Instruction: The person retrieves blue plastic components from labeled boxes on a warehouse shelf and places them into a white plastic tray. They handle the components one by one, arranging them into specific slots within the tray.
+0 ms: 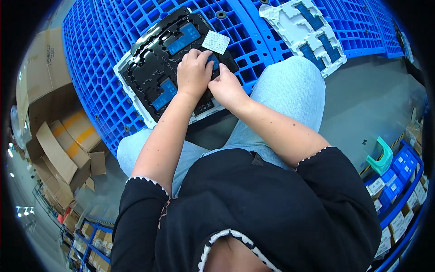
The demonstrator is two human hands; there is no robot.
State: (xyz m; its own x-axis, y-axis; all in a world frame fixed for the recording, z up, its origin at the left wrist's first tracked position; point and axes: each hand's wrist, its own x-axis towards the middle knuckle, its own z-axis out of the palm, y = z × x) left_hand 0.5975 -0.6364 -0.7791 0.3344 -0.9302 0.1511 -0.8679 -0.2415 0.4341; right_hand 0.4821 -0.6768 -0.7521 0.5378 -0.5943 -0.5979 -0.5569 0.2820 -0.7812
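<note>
My left hand curls over a blue flat battery in the right part of a black moulded tray. Thumb and fingers of my right hand are pressed together at the near edge of that battery, which the two hands partly hide. Another blue battery lies in the far part of the tray, and one more blue battery sits in the near left part. A white paper slip with print rests at the tray's right side, just beyond my fingers.
Under the black tray a white tray shows at its edge. Both rest on a blue plastic grid pallet. To the right, another white tray holds several blue pieces. Open cardboard boxes stand left; a green stool is at right.
</note>
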